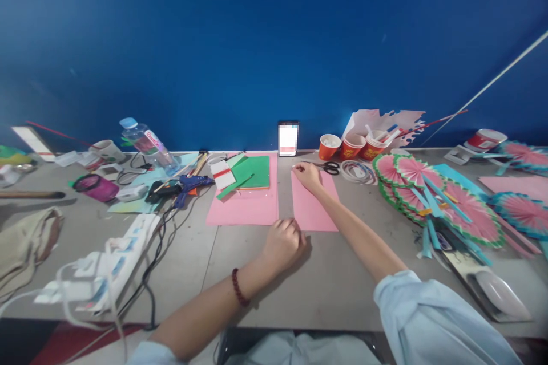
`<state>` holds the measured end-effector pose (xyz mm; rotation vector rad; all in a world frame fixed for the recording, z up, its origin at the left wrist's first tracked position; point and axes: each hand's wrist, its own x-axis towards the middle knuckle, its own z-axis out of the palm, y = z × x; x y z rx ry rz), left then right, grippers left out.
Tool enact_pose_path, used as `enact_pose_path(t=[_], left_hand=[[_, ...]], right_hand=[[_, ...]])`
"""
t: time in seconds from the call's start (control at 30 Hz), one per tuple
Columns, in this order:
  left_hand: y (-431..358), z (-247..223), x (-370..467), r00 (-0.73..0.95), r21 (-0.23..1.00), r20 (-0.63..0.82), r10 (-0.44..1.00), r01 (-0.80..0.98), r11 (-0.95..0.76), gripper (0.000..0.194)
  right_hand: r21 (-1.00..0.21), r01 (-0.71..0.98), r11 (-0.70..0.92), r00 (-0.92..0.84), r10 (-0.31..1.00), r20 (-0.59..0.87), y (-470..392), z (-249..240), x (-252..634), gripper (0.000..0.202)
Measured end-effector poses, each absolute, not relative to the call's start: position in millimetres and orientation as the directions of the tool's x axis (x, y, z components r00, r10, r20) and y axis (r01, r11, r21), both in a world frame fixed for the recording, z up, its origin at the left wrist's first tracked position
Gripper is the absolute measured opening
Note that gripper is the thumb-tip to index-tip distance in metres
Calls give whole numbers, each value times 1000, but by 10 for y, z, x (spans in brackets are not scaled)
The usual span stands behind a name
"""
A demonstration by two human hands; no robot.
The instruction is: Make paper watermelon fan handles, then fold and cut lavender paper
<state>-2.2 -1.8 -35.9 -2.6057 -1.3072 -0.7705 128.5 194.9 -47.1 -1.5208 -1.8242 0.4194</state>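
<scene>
Ahead of the right hand's [306, 174] fingers the way is blocked almost at once: black scissors [329, 167] lie just beside the fingertips, with coiled rings [358, 171] and three red paper cups [351, 147] behind them. Outward of those fingers, paper fans [432, 197] crowd the table [244, 274]. Between the two hands' fingers only a flat pink strip [314, 205] lies. Outward of the left hand's [283, 242] fingers bare table runs to the cables [158, 251] and power strip [115, 262]; ahead lie a larger pink sheet [244, 205] and green card [254, 172].

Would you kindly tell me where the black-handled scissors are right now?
In the head view, the black-handled scissors lie on the grey table right of centre, just beyond the right hand on the narrow pink paper sheet, before the orange paper cups.
</scene>
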Motion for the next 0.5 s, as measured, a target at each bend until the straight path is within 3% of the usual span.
enact_pose_path(t=[0.27, 0.3, 0.43, 0.5], left_hand=[[7, -308, -79, 454, 277, 406, 793, 766, -581, 15], [28, -301, -86, 453, 288, 391, 801, 766, -574, 12], [100, -331, -95, 462, 345, 366, 808, 739, -578, 39], [124, -359, -97, 461, 377, 352, 815, 727, -574, 30]], right_hand=[[-659, 647, 384, -195, 919, 344, 1635, -401, 1548, 22], [-644, 647, 409, -215, 908, 360, 1517, -409, 1625, 23], [-493, 698, 520, -316, 841, 439, 952, -493, 2004, 26], [-485, 704, 519, -346, 847, 404, 694, -532, 2181, 30]])
